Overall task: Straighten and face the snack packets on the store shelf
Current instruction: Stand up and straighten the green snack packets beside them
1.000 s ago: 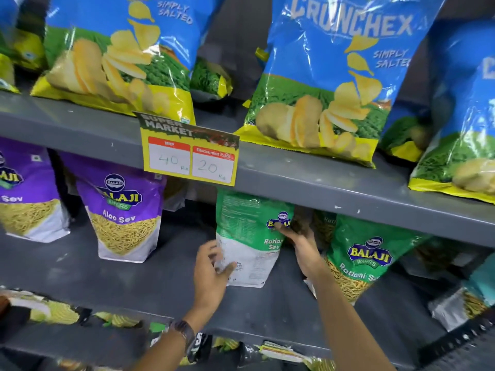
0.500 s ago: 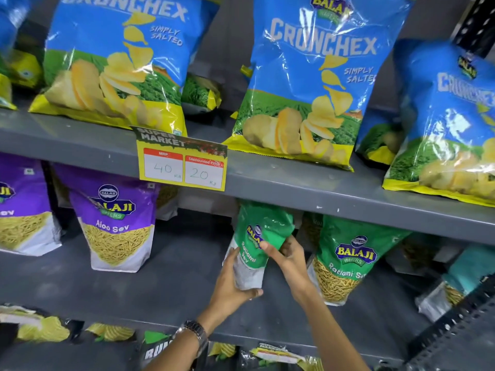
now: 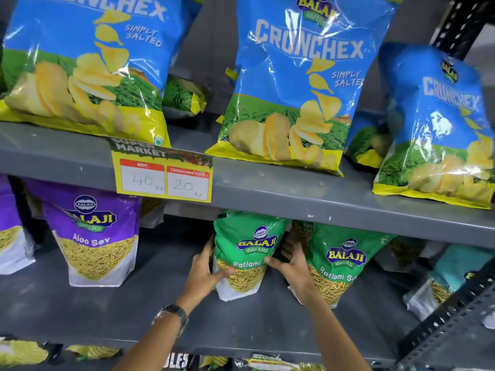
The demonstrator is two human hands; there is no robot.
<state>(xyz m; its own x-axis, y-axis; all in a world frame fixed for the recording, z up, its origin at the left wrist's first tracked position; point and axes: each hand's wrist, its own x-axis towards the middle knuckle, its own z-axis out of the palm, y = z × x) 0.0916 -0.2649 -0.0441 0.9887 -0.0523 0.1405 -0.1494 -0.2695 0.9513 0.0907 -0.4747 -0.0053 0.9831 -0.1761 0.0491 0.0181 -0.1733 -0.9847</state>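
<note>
A green Ratlami Sev packet (image 3: 247,247) stands upright on the middle grey shelf (image 3: 128,306), its front label toward me. My left hand (image 3: 205,274) grips its left side, thumb across the lower front. My right hand (image 3: 293,263) holds its right edge, fingers spread behind it. A second green Ratlami Sev packet (image 3: 341,263) stands just to the right, partly behind my right hand. A purple Aloo Sev packet (image 3: 93,236) stands to the left.
Blue Crunchex chip bags (image 3: 297,84) lean on the upper shelf, above a yellow price tag (image 3: 163,175). A teal packet (image 3: 455,266) lies at the far right beside a black perforated upright (image 3: 450,314). More packets show on the bottom shelf.
The green packet has been turned from its back, through side-on, to front-facing. Both hands have shifted to its two sides. The camera has moved closer.
</note>
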